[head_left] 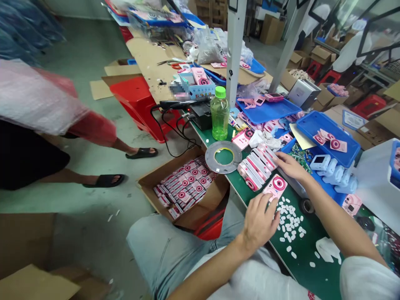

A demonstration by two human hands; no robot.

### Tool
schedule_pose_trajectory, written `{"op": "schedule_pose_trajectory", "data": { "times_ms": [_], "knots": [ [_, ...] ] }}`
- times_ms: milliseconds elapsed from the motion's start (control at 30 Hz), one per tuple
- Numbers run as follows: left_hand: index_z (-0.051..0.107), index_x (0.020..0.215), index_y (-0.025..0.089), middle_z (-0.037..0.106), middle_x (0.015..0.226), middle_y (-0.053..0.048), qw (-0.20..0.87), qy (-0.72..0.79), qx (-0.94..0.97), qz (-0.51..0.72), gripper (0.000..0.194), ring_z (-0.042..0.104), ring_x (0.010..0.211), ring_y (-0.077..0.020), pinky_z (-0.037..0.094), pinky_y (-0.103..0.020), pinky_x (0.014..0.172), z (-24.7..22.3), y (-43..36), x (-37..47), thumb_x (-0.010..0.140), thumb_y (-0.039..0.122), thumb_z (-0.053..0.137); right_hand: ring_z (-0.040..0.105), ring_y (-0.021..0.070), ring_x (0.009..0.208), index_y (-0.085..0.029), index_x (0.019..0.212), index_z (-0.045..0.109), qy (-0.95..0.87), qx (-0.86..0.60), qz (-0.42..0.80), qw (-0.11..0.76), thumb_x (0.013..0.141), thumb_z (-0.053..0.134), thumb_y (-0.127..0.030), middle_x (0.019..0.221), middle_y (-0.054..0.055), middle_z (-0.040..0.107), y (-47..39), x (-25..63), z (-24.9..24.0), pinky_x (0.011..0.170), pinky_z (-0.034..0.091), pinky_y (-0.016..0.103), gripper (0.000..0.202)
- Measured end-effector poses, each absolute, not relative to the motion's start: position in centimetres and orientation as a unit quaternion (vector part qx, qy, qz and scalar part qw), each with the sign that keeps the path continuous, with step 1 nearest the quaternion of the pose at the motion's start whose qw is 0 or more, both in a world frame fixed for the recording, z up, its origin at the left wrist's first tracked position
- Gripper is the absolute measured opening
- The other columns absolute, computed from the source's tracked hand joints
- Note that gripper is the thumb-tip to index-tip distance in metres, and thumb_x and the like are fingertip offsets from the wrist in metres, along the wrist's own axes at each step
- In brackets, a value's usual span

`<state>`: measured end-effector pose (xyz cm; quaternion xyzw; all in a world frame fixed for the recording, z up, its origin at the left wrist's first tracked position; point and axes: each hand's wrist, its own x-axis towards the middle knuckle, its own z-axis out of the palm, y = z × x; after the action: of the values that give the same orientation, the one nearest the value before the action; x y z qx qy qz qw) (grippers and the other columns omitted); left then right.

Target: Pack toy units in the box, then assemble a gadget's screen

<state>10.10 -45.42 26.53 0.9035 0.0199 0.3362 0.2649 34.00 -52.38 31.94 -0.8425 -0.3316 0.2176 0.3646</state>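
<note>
A pink-and-white toy camera (277, 187) with a dark pink ring round its lens lies at the near side of the green table. My left hand (258, 218) has its curled fingers on the camera's lower edge; some fingertips are hidden. Just beyond it, several similar toy cameras (258, 166) stand packed side by side in a row. My right hand (291, 166) is at the right end of this row, fingers stretched out and fingertips against the last camera. Small white oval pieces (289, 221) are scattered on the table to the right of my left hand.
An open carton (150, 193) full of toy cameras stands left of the table. A grey tape roll (214, 156) overhangs the table edge near a green-capped bottle (220, 114). Blue trays (346, 152) hold parts at the right. A person in black sandals (108, 181) is at left.
</note>
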Motion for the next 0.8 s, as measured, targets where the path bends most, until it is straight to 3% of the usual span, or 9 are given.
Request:
{"op": "schedule_pose_trajectory", "data": {
  "times_ms": [133,333,600,800],
  "knots": [
    [0.058,0.127,0.011,0.063,0.135,-0.017,0.268,0.021,0.935,0.232,0.037,0.058,0.129,-0.0313,0.057,-0.044,0.099,26.9,-46.8,12.0,0.093,0.025,0.065,0.068,0.0283,0.102,-0.021,0.115,0.071,-0.336,-0.845,0.214,0.356,0.092,0.054,-0.060,0.110,0.006,0.076,-52.3,34.1,32.0,0.097,0.053,0.044,0.049],
    [0.063,0.121,0.013,0.062,0.137,-0.012,0.223,0.053,0.944,0.238,0.031,0.054,0.134,-0.0361,0.058,-0.043,0.100,26.6,-47.5,13.3,0.091,0.021,0.065,0.065,0.0265,0.089,-0.021,0.100,0.072,-0.337,-0.847,0.217,0.350,0.088,0.055,-0.071,0.095,0.005,0.074,-52.3,34.4,32.2,0.086,0.053,0.041,0.054],
    [0.060,0.127,0.015,0.064,0.124,-0.012,0.196,0.115,0.947,0.226,0.034,0.066,0.104,-0.0261,0.062,-0.038,0.084,27.1,-47.8,15.0,0.094,0.020,0.064,0.061,0.0238,0.079,-0.021,0.095,0.071,-0.331,-0.860,0.225,0.317,0.084,0.051,-0.082,0.087,0.005,0.071,-52.1,34.6,32.4,0.075,0.051,0.036,0.066],
    [0.060,0.122,0.014,0.064,0.122,-0.012,0.249,0.078,0.940,0.222,0.031,0.064,0.103,-0.0264,0.062,-0.040,0.087,27.2,-47.6,15.1,0.093,0.020,0.064,0.060,0.0235,0.081,-0.022,0.090,0.068,-0.332,-0.859,0.223,0.320,0.084,0.049,-0.086,0.086,0.004,0.069,-52.1,34.6,32.6,0.077,0.050,0.035,0.068]
  ]
}}
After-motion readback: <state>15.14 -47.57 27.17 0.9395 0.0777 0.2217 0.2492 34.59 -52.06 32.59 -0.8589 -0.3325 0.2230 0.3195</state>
